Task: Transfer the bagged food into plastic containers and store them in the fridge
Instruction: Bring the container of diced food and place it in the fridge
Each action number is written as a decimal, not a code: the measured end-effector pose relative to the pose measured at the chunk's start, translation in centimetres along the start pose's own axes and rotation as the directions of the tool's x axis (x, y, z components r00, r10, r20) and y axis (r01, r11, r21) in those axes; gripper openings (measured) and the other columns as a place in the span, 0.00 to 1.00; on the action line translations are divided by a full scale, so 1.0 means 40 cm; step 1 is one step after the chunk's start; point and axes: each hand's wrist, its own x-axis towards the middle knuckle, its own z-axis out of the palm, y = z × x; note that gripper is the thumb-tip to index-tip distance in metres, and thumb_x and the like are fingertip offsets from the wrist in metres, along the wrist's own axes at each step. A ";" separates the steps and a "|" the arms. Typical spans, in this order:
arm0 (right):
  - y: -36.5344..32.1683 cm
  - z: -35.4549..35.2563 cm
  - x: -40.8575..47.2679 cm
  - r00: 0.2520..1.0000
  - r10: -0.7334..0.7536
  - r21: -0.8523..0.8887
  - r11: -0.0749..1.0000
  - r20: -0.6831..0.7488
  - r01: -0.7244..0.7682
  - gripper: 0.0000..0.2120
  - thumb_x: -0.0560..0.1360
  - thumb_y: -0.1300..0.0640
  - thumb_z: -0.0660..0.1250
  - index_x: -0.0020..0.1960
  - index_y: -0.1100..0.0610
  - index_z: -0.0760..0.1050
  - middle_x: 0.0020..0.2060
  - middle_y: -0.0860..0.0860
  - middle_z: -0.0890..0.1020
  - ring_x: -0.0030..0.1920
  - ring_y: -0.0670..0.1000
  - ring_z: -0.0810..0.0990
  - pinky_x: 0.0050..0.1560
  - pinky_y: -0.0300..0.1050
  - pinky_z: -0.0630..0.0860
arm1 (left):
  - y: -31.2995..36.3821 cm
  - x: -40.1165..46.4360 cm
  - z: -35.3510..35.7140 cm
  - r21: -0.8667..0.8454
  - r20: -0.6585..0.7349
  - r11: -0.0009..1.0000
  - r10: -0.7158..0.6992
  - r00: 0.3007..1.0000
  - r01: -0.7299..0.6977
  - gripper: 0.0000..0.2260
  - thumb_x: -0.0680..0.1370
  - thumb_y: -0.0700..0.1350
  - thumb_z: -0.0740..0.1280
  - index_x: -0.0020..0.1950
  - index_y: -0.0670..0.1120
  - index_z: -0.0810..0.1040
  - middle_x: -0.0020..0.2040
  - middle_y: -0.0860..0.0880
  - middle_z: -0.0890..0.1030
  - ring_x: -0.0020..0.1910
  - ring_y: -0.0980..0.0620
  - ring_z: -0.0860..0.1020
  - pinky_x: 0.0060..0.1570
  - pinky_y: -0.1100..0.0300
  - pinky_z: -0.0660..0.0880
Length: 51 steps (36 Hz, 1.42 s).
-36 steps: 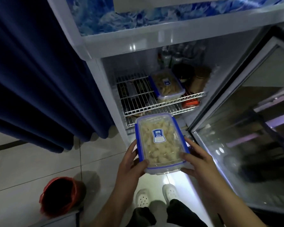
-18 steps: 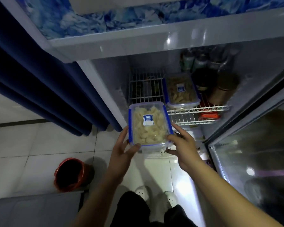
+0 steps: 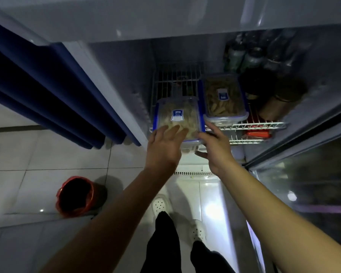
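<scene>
A clear plastic container (image 3: 177,115) with blue clips and pale food inside lies at the left of the fridge's wire shelf (image 3: 262,125), its near end sticking out over the shelf's front edge. My left hand (image 3: 164,148) rests on its lid with straight fingers. My right hand (image 3: 215,150) grips its near right corner, fingers on the side and thumb underneath. A second, matching container (image 3: 223,97) of darker food sits on the shelf directly to the right, almost touching the first.
Bottles (image 3: 244,56) and dark jars (image 3: 274,95) fill the shelf's back right. A red packet (image 3: 258,133) lies under the shelf. The glass fridge door (image 3: 307,194) stands open at right. A blue curtain (image 3: 47,91) hangs at left, a red bucket (image 3: 75,196) on the tiles.
Both hands carried the container forward and up from in front of the fridge onto the wire shelf beside the other container. My left hand shifted from the container's side to its lid.
</scene>
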 end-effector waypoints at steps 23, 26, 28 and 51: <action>-0.059 -0.128 0.191 0.979 -0.147 -0.976 -0.184 0.143 0.115 0.46 0.74 0.39 0.66 0.80 0.43 0.39 0.81 0.48 0.45 0.80 0.61 0.39 0.75 0.72 0.42 | -0.052 0.216 0.117 0.152 0.221 0.988 -0.052 0.974 0.019 0.43 0.76 0.45 0.67 0.81 0.58 0.41 0.82 0.43 0.43 0.79 0.37 0.41 0.75 0.34 0.45; -0.062 -0.129 0.190 0.980 -0.136 -0.976 -0.185 0.145 0.118 0.47 0.74 0.40 0.67 0.80 0.42 0.39 0.81 0.47 0.44 0.80 0.61 0.38 0.75 0.71 0.42 | -0.055 0.200 0.138 0.176 0.226 0.984 -0.055 0.973 0.014 0.44 0.76 0.46 0.67 0.80 0.59 0.38 0.81 0.43 0.40 0.79 0.37 0.38 0.75 0.36 0.41; -0.061 -0.129 0.193 0.981 -0.130 -0.977 -0.178 0.141 0.117 0.47 0.74 0.40 0.67 0.80 0.42 0.39 0.81 0.47 0.42 0.80 0.61 0.38 0.75 0.71 0.42 | -0.052 0.187 0.149 0.175 0.218 0.984 -0.066 0.974 0.028 0.43 0.77 0.48 0.66 0.80 0.59 0.38 0.81 0.42 0.39 0.79 0.37 0.38 0.74 0.37 0.37; -0.054 -0.173 0.187 0.958 -0.163 -0.972 -0.030 0.235 0.233 0.44 0.74 0.39 0.67 0.80 0.38 0.43 0.81 0.46 0.45 0.80 0.58 0.37 0.75 0.68 0.39 | -0.061 0.181 0.128 0.154 0.288 0.988 -0.051 0.956 0.006 0.45 0.73 0.59 0.67 0.80 0.60 0.39 0.82 0.42 0.44 0.79 0.36 0.42 0.74 0.38 0.37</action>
